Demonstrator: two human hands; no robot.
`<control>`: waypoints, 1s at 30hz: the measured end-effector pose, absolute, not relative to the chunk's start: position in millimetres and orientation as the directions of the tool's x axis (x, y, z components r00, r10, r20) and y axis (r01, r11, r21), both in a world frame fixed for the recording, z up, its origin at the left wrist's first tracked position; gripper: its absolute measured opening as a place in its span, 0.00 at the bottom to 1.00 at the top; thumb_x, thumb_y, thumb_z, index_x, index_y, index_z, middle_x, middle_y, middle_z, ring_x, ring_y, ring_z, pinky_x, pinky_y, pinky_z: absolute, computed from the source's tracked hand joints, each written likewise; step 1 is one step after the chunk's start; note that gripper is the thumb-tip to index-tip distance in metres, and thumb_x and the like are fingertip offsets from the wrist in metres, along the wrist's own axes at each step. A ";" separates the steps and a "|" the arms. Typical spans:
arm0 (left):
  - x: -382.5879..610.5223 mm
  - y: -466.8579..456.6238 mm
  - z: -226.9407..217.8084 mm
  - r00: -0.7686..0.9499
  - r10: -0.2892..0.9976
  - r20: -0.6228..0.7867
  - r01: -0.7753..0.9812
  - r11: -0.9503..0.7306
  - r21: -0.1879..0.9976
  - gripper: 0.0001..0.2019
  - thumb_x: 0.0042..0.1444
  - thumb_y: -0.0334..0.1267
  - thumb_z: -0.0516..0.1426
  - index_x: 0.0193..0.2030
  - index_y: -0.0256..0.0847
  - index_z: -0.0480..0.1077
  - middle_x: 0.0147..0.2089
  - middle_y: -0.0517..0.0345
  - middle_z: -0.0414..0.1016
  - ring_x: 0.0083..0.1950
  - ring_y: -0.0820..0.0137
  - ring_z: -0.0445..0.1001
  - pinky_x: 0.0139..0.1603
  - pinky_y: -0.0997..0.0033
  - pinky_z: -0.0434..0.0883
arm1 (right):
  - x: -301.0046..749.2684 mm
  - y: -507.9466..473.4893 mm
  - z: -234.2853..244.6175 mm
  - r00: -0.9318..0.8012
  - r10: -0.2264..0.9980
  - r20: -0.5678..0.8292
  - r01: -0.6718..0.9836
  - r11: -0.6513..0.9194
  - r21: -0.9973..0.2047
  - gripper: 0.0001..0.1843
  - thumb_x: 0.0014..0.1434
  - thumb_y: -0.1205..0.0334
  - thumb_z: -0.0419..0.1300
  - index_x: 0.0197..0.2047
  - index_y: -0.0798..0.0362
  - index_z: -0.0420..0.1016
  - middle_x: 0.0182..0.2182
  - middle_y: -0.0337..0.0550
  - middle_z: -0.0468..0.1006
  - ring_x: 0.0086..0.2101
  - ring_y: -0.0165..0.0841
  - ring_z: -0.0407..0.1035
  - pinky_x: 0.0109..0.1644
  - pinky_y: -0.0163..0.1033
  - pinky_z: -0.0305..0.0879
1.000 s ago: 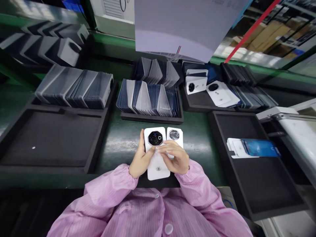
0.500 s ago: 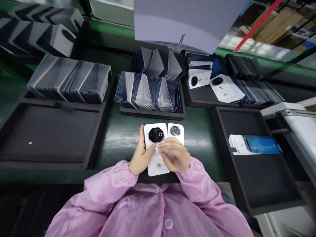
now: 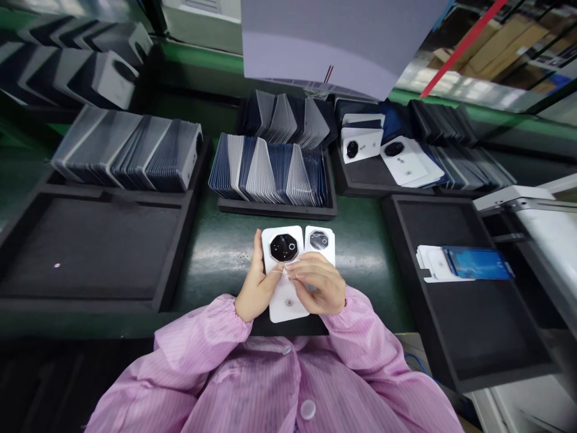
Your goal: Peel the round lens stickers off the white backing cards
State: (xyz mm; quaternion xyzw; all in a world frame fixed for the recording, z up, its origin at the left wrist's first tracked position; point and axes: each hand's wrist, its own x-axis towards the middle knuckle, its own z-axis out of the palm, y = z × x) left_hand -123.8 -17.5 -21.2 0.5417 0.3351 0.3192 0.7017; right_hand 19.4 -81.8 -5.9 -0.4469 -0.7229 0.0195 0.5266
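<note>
Steadying the white panel (image 3: 288, 305) over the bench (image 3: 360, 252), our left hand (image 3: 253, 294) grips its side while our right hand (image 3: 321, 285) seems to pinch a pale scrap (image 3: 285, 273), delicate work probably needing a light pull.

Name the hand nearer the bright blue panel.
Right. The right hand is over the held white panel, left of the bright blue panel; the left hand is farther left, at the held white panel's edge.

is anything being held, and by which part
The left hand holds a white panel by its left side; whether the right hand, over its middle, grips anything cannot be told.
</note>
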 end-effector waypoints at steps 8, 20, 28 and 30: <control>-121.8 -18.7 -16.7 0.587 0.783 -0.205 -0.130 0.341 0.931 0.43 0.59 0.42 0.56 0.72 0.46 0.30 0.71 0.48 0.52 0.69 0.62 0.58 0.66 0.62 0.58 | 22.9 -81.3 -3.5 0.241 0.826 0.509 0.776 0.151 -0.612 0.49 0.50 0.55 0.69 0.68 0.47 0.48 0.66 0.56 0.54 0.65 0.51 0.50 0.64 0.64 0.55; -120.8 -17.2 -18.3 0.530 0.789 -0.310 -0.168 0.456 0.874 0.38 0.60 0.37 0.52 0.72 0.48 0.35 0.71 0.53 0.52 0.66 0.62 0.62 0.63 0.62 0.63 | 71.2 -93.7 -4.2 0.840 0.509 0.189 0.142 0.130 -0.981 0.28 0.51 0.58 0.66 0.53 0.49 0.62 0.42 0.44 0.77 0.38 0.35 0.75 0.42 0.43 0.72; -121.6 -19.5 -21.5 0.533 0.802 -0.268 -0.151 0.402 0.903 0.39 0.59 0.39 0.55 0.72 0.47 0.37 0.72 0.51 0.51 0.68 0.60 0.57 0.66 0.60 0.59 | 67.8 -104.3 -26.8 0.644 0.757 0.109 0.645 -0.460 -0.610 0.29 0.53 0.59 0.60 0.57 0.56 0.63 0.41 0.53 0.73 0.40 0.46 0.71 0.46 0.56 0.68; -121.7 -19.9 -23.6 0.539 0.806 -0.245 -0.137 0.371 0.919 0.39 0.59 0.40 0.55 0.72 0.47 0.36 0.72 0.52 0.49 0.69 0.61 0.56 0.67 0.60 0.58 | 61.2 -102.6 -21.5 0.597 0.774 0.211 0.758 -0.457 -0.466 0.28 0.52 0.58 0.62 0.55 0.57 0.66 0.49 0.59 0.68 0.48 0.51 0.65 0.51 0.59 0.65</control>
